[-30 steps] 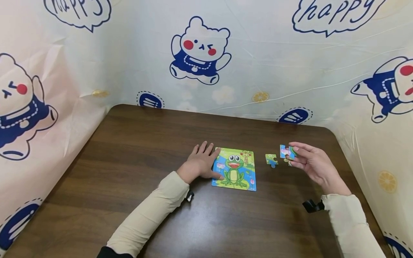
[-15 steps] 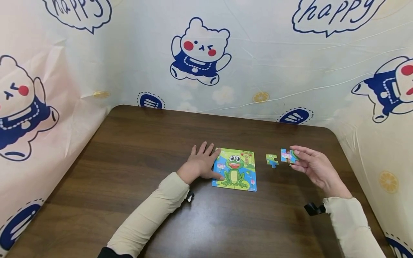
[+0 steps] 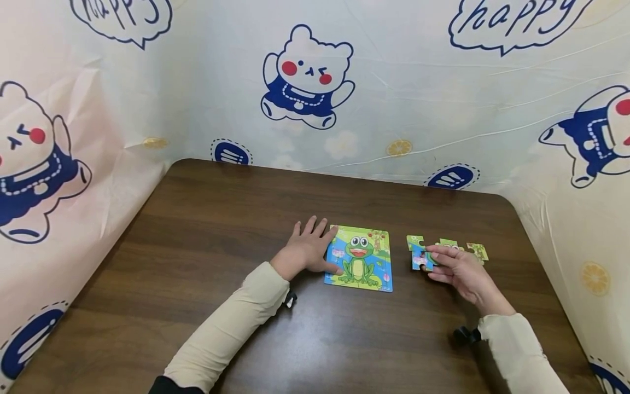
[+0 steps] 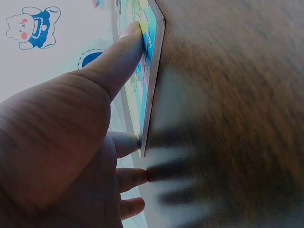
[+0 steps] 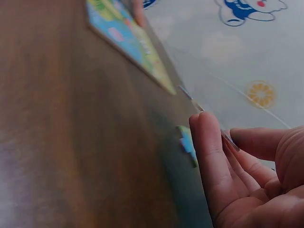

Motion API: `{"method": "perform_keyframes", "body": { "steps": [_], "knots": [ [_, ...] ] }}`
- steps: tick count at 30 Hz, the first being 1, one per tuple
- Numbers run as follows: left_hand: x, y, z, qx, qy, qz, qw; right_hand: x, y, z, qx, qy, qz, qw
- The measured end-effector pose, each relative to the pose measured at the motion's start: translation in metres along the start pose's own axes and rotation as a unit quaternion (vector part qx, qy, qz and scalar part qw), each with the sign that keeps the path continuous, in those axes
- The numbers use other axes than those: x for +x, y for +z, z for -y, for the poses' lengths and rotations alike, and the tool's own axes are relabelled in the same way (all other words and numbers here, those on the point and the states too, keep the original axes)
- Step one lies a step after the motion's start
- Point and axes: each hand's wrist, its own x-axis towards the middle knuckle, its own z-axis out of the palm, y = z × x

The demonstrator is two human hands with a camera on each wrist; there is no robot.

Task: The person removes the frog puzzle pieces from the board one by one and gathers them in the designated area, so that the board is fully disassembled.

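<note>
A frog picture board (image 3: 358, 257) lies on the table. My left hand (image 3: 306, 250) rests at its left side with fingers spread; the thumb reaches over the lower left part of the picture and the index fingertip over the upper left corner. In the left wrist view, the thumb (image 4: 116, 59) lies over the board's edge. To the right, my right hand (image 3: 460, 273) pinches a blue puzzle piece (image 3: 420, 259) with a pink flower between thumb and fingers. Seen edge-on in the right wrist view, that piece (image 5: 231, 141) is tilted. It overlaps a green-and-blue puzzle piece (image 3: 414, 241) in the head view.
Beyond the right hand lie a green puzzle piece (image 3: 448, 242) with frog eyes below it and another green puzzle piece (image 3: 477, 250), partly hidden by the hand. The brown table (image 3: 221, 219) ends at a printed curtain (image 3: 206, 82) behind and at both sides.
My right hand has moved left and nearer the viewer with the blue puzzle piece, uncovering puzzle pieces behind it. The left hand and the frog board have stayed in place.
</note>
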Motion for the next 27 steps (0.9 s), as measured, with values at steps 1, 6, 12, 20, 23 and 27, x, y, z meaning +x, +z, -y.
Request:
{"method": "perform_keyframes", "body": {
  "steps": [1, 6, 12, 20, 23, 27],
  "knots": [
    [0.000, 0.000, 0.000, 0.002, 0.000, 0.000, 1.0000, 0.000, 0.001, -0.001, -0.013, 0.002, -0.006, 0.9999],
    [0.002, 0.001, 0.000, 0.009, -0.001, -0.004, 1.0000, 0.001, 0.002, -0.004, -0.092, 0.004, -0.031, 0.9953],
    [0.001, 0.002, 0.000, 0.010, -0.001, -0.003, 0.9999, 0.005, 0.003, -0.007, -0.167, 0.003, -0.046, 0.9849],
    [0.000, 0.002, 0.001, -0.001, -0.003, -0.004, 1.0000, 0.004, 0.012, -0.004, -0.251, -0.019, -0.045, 0.9669],
    [0.000, 0.002, 0.002, -0.002, -0.004, -0.002, 1.0000, 0.002, 0.013, 0.000, -0.296, -0.031, -0.035, 0.9540],
    [0.000, 0.002, 0.002, -0.004, -0.002, -0.001, 1.0000, -0.004, 0.010, 0.007, -0.348, -0.040, -0.025, 0.9365]
  ]
}}
